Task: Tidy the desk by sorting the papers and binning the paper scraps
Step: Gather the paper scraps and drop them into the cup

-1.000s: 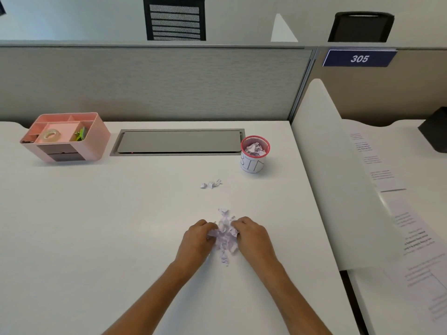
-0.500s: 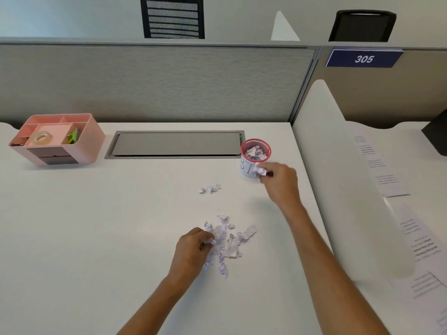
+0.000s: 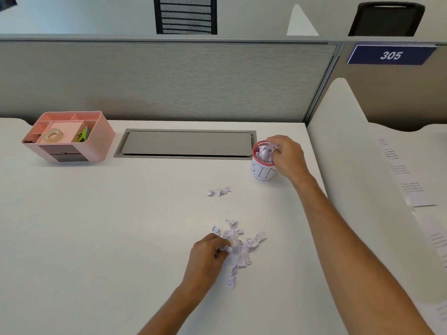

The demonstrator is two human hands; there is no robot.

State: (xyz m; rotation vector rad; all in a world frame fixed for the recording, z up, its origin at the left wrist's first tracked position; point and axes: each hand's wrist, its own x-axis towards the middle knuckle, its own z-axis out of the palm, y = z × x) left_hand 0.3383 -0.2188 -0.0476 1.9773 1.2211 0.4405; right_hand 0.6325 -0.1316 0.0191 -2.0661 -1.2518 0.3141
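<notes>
Our right hand (image 3: 286, 157) is up at the little red-rimmed bin (image 3: 262, 169), which stands at the far right of the worktop (image 3: 96, 226), and its fingers (image 3: 275, 147) are bunched over the rim. They seem to be pinching a scrap at the bin's mouth, though we cannot tell for sure whether it is gripped or already let go. The bin looks nearly full, with crumpled paper heaped right up to the rim.

Down near us, our left hand (image 3: 208, 252) sits at the left edge of the main pile of scraps (image 3: 239, 247), fingers (image 3: 221, 249) curled in and nipping one small crumpled piece. A smaller cluster of scraps (image 3: 219, 191) lies apart, between the pile and the bin.

We judge these bits to be featherweight, soft and springy, easy to crush and just as easy to scatter with a careless sweep. The best hold is a gathered pinch from both sides of the pile, squeezing several into one wad, not picking them off singly. With the bin so full, new pieces may need pressing down or they could tumble back out, and the bin looks light enough to tip if shoved.

The printed papers (image 3: 399, 170) lie on the neighbouring surface to the right, beyond the white divider (image 3: 350, 165). The pink organiser (image 3: 70, 136) stands well clear at far left.
</notes>
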